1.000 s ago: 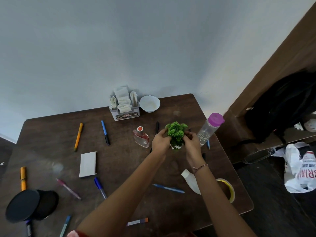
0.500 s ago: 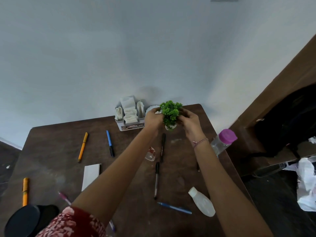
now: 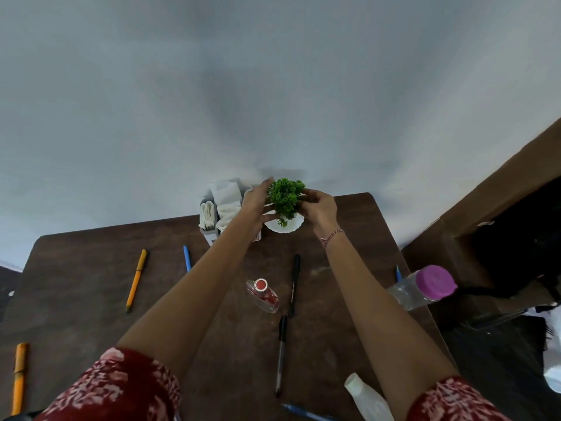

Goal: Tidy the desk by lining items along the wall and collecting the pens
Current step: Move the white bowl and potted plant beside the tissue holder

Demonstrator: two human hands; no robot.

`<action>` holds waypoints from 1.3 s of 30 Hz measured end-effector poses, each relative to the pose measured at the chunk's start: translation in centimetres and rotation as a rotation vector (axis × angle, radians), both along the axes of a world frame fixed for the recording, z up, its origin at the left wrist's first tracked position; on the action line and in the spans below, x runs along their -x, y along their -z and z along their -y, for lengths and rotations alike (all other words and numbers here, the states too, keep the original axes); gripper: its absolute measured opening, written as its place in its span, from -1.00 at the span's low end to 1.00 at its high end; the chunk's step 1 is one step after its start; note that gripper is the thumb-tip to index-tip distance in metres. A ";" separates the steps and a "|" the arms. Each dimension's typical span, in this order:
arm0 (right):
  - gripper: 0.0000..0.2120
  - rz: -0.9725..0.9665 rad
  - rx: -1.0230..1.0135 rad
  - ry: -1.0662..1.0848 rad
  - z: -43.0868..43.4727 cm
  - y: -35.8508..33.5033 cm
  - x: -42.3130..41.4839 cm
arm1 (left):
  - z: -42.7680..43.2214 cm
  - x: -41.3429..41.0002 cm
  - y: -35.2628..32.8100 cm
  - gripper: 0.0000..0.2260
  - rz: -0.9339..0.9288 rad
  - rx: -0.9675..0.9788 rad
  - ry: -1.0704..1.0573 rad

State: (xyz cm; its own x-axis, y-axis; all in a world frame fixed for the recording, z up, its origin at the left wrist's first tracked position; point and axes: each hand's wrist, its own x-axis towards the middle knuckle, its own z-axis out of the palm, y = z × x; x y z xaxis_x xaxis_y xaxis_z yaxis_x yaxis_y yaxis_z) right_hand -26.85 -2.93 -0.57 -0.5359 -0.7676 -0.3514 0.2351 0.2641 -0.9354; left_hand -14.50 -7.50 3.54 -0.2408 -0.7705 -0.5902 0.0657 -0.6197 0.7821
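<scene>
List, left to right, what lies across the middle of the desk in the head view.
Orange pen → blue pen → red-capped glass bottle → farther black pen → purple-capped bottle.

Desk (image 3: 91, 284), pens (image 3: 136, 281), bottles (image 3: 435, 281), perhaps bowl (image 3: 298, 223)

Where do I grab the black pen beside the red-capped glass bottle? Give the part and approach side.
Pinch the black pen on its barrel half nearer the wall, from above, closing across its left and right flanks. It lies flat, lengthwise toward the wall, and the glass bottle crowds its near end's left side.
</scene>
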 end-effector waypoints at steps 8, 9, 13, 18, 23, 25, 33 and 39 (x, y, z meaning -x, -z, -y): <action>-0.64 -0.006 -0.106 -0.030 1.8 3.6 0.4 | 1.3 1.0 2.4 -0.66 0.086 -0.033 0.046; -0.64 -0.013 -0.115 -0.030 1.8 3.8 0.4 | 1.3 1.2 2.6 -0.72 0.100 -0.038 0.054; -0.67 -0.059 -0.129 -0.036 1.5 5.1 0.6 | 1.4 1.5 3.2 -0.86 0.130 -0.043 0.086; -0.69 -0.115 -0.134 -0.060 1.4 5.6 1.0 | 1.4 1.8 3.1 -0.88 0.122 -0.042 0.075; -0.72 -0.183 -0.173 -0.081 1.3 5.3 1.2 | 1.2 2.1 2.7 -0.87 0.118 -0.040 0.072; -0.67 -0.242 -0.162 -0.088 1.4 4.8 1.1 | 1.2 2.2 2.5 -0.84 0.114 -0.039 0.066; -0.67 -0.342 -0.196 -0.101 1.5 4.0 0.7 | 0.9 1.9 2.3 -0.73 0.086 -0.041 0.039; -0.66 -0.337 -0.203 -0.062 1.2 3.7 0.8 | 1.0 2.1 2.0 -0.85 0.069 -0.027 0.045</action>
State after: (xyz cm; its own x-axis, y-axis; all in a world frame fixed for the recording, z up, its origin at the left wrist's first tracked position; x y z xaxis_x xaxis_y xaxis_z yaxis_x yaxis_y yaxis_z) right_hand -27.62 -4.15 -4.32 -0.6021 -0.7352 -0.3114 -0.0986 0.4555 -0.8848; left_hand -16.64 -8.49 1.57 -0.2326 -0.7434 -0.6271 -0.0165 -0.6416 0.7668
